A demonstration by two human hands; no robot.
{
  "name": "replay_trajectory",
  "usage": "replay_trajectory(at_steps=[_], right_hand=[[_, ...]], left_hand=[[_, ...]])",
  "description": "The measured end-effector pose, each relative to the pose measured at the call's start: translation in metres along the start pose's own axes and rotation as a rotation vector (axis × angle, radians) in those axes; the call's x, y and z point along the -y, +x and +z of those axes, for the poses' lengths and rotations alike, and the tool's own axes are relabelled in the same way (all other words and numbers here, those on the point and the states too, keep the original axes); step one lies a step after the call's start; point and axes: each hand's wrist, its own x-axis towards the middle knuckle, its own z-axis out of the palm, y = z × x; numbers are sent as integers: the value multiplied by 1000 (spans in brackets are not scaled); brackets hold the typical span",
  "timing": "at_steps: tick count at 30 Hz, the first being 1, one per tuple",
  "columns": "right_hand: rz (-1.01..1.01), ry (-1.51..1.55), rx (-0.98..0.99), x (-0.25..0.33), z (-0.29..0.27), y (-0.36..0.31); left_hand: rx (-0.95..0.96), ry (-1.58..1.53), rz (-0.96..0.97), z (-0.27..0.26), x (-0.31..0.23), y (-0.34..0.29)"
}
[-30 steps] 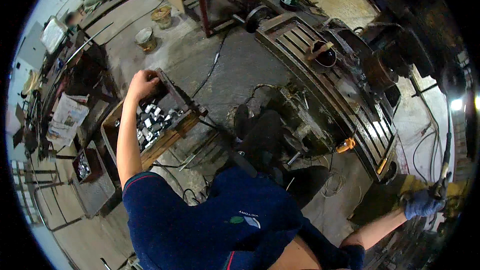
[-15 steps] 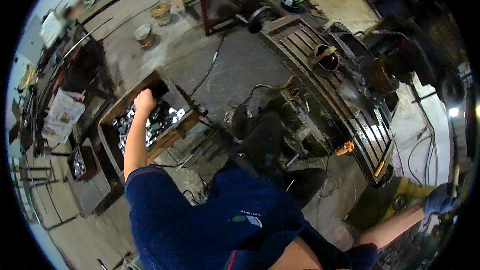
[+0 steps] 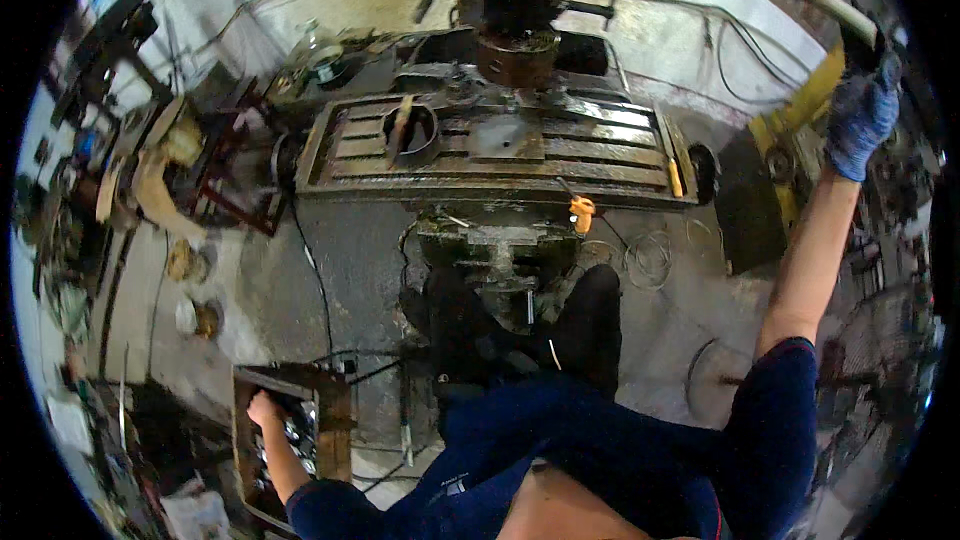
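Note:
My left hand (image 3: 262, 408) is down at the far-left side of a wooden box (image 3: 243, 460), its fingers closed. Whether a piece is between them is hidden. Several small shiny metal parts (image 3: 298, 440) lie in the box beside that hand. On the right, my right hand (image 3: 862, 125) wears a blue glove and is raised high, its fingers wrapped at the end of a pale bar with a dark end (image 3: 845, 15). Ahead stands a milling machine with a slotted table (image 3: 345, 165). A flat pale plate (image 3: 505, 137) rests on that table under the machine's head (image 3: 515, 55).
A round pot (image 3: 425, 145) with a brush-like strip across it stands on the slotted table. An orange-handled tool (image 3: 581, 215) hangs at its front edge. A yellow-handled tool (image 3: 675, 177) lies at its right end. Buckets (image 3: 198, 318) and cables lie on the left floor.
The view has swung right, so the machine is now straight ahead and the box lower left. My left hand remains at the box; my gloved right hand now appears higher, by the pale bar.

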Motion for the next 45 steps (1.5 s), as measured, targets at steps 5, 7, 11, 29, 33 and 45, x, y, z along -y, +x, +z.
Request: replay_trajectory(at_steps=[5,7,11,29,33,45], right_hand=[[121,3,141,59,2,-62],[438,123,70,77,0,-109],[807,128,332,101,0,-204],[1532,-1,990,67,121,-473],[1373,83,825,105,113,-450],[846,-43,843,126,59,-279]], left_hand=[[-83,-111,-60,23,11,13],[-129,-191,-74,-12,-7,-8],[-403,-545,-53,21,16,10],[-249,-961,71,-16,-103,-6],[-240,-993,26,-26,-98,-11],[-314,-1507,-365,-33,20,-39]])
